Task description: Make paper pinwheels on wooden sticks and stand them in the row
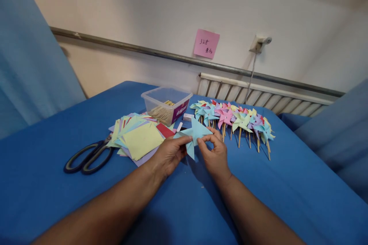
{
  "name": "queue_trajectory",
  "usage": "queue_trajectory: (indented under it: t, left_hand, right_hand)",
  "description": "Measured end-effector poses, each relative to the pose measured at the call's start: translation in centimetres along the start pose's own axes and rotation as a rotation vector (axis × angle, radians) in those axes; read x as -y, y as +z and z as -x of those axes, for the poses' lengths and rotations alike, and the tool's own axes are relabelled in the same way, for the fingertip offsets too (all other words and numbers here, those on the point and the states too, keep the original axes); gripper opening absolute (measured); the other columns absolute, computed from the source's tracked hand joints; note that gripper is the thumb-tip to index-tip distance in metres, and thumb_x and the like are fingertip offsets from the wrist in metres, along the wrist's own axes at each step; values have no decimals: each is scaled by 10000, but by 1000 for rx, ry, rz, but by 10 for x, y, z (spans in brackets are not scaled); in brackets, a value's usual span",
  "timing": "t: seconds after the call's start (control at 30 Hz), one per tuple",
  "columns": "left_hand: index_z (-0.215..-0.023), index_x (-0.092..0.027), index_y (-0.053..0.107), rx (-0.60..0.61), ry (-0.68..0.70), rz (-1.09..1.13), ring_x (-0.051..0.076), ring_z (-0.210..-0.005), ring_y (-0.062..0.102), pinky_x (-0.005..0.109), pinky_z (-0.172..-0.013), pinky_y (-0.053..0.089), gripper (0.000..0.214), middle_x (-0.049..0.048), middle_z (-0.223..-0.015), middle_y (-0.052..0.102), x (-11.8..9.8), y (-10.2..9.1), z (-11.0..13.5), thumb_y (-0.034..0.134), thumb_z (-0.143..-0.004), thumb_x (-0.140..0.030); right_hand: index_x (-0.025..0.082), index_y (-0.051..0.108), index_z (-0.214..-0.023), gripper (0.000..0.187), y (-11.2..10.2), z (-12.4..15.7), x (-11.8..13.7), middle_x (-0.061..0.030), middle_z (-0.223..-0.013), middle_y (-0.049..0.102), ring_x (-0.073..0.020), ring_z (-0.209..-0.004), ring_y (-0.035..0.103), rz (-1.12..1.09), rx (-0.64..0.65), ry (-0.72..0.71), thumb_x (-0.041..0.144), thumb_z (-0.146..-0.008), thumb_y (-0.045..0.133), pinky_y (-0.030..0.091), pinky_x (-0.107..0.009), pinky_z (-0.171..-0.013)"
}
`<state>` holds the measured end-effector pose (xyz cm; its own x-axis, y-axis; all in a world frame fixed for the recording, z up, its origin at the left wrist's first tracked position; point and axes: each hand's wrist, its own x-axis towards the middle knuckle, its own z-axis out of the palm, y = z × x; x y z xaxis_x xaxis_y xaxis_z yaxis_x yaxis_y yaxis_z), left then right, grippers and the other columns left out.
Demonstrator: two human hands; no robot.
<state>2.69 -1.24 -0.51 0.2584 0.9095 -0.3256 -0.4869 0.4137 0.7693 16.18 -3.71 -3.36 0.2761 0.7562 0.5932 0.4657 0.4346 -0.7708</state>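
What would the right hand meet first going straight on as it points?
The light blue paper pinwheel held by the left hand; the right hand seems to touch it. Past it, probably the small white box or clear tub; depth is unclear.

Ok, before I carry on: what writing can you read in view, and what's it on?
"32": handwritten on the pink paper note on the wall; the characters after and below it are unclear.
Purple label on the clear plastic box: pale characters, too blurred to read.
Small white box: markings too small to read.
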Motion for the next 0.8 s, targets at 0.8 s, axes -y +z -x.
queue_trajectory:
  t: [0.8]
  left_hand:
    - [-831,-103,705,25,14,-56,168,-655,655,268,-630,538,228,81,-756,717,2,-3,-4,772,-616,-138]
  right_hand:
    - [202,603,-648,121,2,0,-3,-74,-994,618,-225,-1099,535,71,12,87,264,-749,627,382,-346,-925]
